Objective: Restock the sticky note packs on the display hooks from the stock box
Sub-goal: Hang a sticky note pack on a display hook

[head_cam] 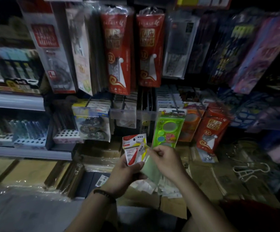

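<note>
Left hand (124, 173) grips a fanned stack of sticky note packs (134, 148); right hand (166, 162) pinches the pale green pack (151, 170), apparently separating it for hanging.

Left grip (125, 171) covers the lower part of the sticky note packs (134, 148), so there's no counting how many are fanned there. Right grip (166, 162) hides the upper corner of a pale green pack (152, 171). Both forearms block most of the stock box (172, 207), and what's inside is just a pale jumble. The print on the packs is too small to read. Hanging packs top right (246, 47) are smeared and dark. The left shelves (14, 101) are blurred too. Both forearms run off the bottom edge, and the upper edge crops the tops of the hanging packs.
</note>
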`<action>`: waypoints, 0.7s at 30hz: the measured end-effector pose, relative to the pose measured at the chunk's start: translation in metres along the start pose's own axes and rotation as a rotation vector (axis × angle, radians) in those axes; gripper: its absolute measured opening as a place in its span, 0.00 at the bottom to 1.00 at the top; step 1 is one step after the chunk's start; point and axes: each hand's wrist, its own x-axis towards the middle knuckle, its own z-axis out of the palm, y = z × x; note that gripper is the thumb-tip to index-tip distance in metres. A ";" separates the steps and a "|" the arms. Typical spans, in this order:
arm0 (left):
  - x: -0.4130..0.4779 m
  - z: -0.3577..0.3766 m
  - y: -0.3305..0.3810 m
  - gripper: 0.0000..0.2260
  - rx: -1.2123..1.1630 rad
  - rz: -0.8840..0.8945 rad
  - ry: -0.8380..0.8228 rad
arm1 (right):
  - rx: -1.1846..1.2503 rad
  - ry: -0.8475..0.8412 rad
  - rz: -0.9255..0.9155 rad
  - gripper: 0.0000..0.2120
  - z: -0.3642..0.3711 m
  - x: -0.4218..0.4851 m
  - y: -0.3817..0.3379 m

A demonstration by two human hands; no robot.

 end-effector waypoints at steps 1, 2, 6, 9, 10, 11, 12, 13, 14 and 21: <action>-0.001 -0.001 0.009 0.16 0.007 0.007 0.007 | -0.001 -0.054 -0.028 0.11 -0.007 0.004 -0.002; -0.003 -0.002 0.018 0.16 0.016 0.013 0.007 | -0.012 -0.101 -0.046 0.09 -0.015 0.006 -0.004; -0.013 0.000 0.052 0.14 0.006 0.031 -0.042 | 0.103 -0.213 -0.093 0.10 -0.034 0.004 -0.023; -0.021 0.009 0.080 0.19 -0.113 0.002 -0.095 | 0.400 -0.102 -0.042 0.09 -0.039 0.001 -0.043; -0.022 0.012 0.088 0.23 -0.185 -0.031 -0.114 | 0.448 -0.044 -0.027 0.11 -0.042 0.000 -0.051; -0.024 0.015 0.096 0.29 -0.240 -0.042 -0.159 | 0.485 0.006 -0.030 0.12 -0.044 -0.001 -0.058; -0.025 0.018 0.103 0.33 -0.271 -0.030 -0.206 | 0.520 0.040 -0.042 0.13 -0.046 -0.004 -0.066; -0.026 0.020 0.110 0.34 -0.287 -0.007 -0.233 | 0.559 0.061 -0.057 0.13 -0.049 -0.006 -0.076; -0.029 0.024 0.118 0.34 -0.283 0.018 -0.221 | 0.584 0.071 -0.069 0.13 -0.052 -0.009 -0.085; -0.045 0.034 0.175 0.30 -0.081 0.171 -0.096 | 0.735 0.096 -0.206 0.07 -0.077 -0.017 -0.142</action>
